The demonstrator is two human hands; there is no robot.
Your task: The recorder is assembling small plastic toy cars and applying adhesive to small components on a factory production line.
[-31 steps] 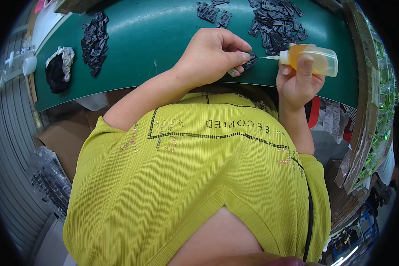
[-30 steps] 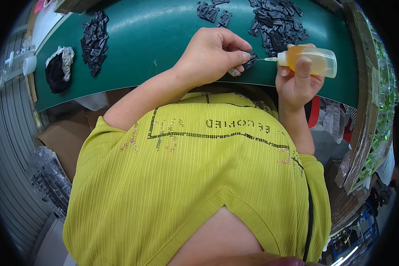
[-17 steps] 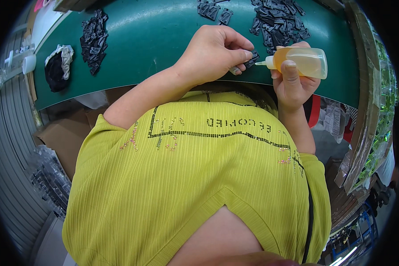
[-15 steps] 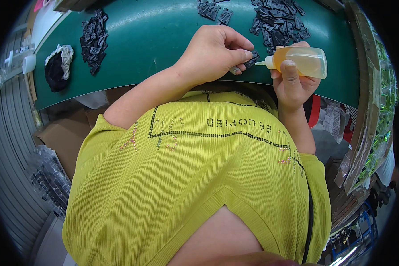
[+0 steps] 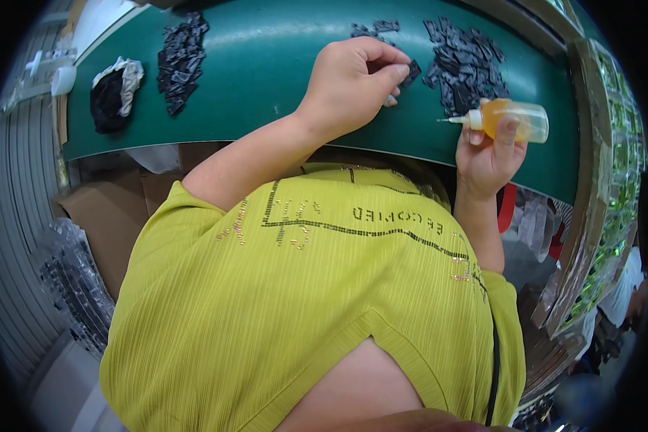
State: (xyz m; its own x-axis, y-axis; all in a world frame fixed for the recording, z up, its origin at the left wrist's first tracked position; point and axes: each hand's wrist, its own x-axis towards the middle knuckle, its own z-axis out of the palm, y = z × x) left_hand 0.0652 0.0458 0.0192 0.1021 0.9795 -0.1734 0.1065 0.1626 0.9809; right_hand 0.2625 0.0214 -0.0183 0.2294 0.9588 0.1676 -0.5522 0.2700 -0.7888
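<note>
A small flat black part (image 5: 412, 73) is pinched between the thumb and fingers of my left hand (image 5: 356, 83), just above the green table (image 5: 266, 86). My right hand (image 5: 491, 155) is wrapped round a clear squeeze bottle (image 5: 529, 121) of amber liquid, tilted on its side. Its thin nozzle points left, toward my left hand but apart from the black part. Beyond the bottle lies a large pile of black parts (image 5: 461, 57), and a few more black parts (image 5: 387, 26) rest behind my left hand.
Another heap of black parts (image 5: 181, 61) lies on the table's left side, beside a black and white cloth bundle (image 5: 115, 93). A cardboard box (image 5: 104, 209) stands below the table at left. Wrapped green items (image 5: 619, 180) line the right edge.
The bottle and my right hand have drawn away to the right and nearer me, so the nozzle no longer meets the black part. My left hand keeps its pinch. The view has shifted a little.
</note>
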